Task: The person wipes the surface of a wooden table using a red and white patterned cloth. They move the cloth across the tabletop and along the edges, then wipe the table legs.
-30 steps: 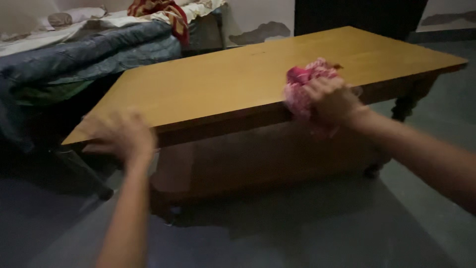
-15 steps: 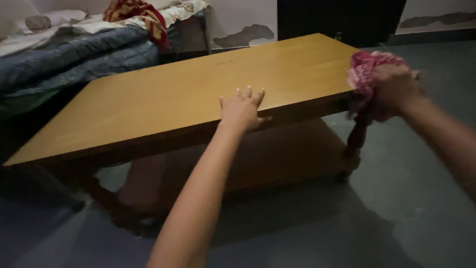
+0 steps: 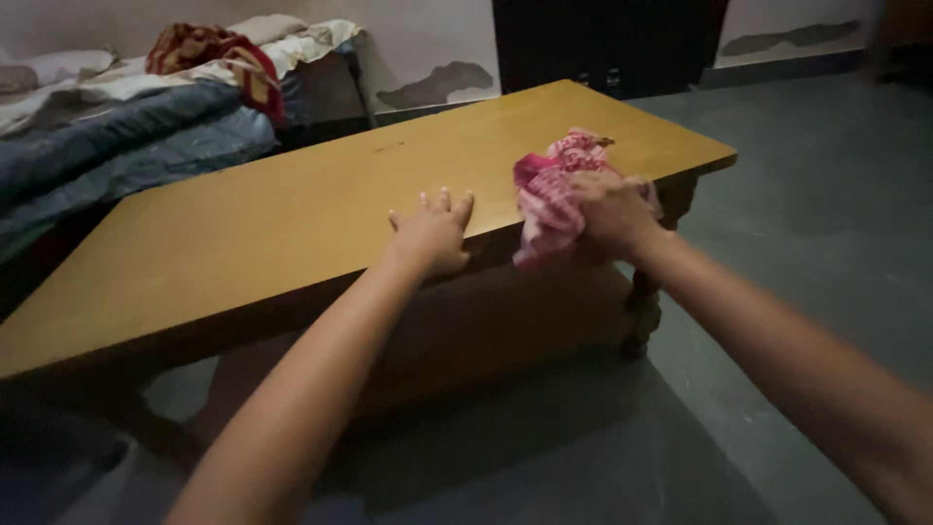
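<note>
Pink cloth (image 3: 549, 194), bunched in the closed right hand (image 3: 607, 209), is pressed on the table (image 3: 292, 214) at its near edge. Loose folds hanging below the grip could snag or slip free. Left hand (image 3: 432, 233), open and flat, braces the same edge just beside; both arms extended.
</note>
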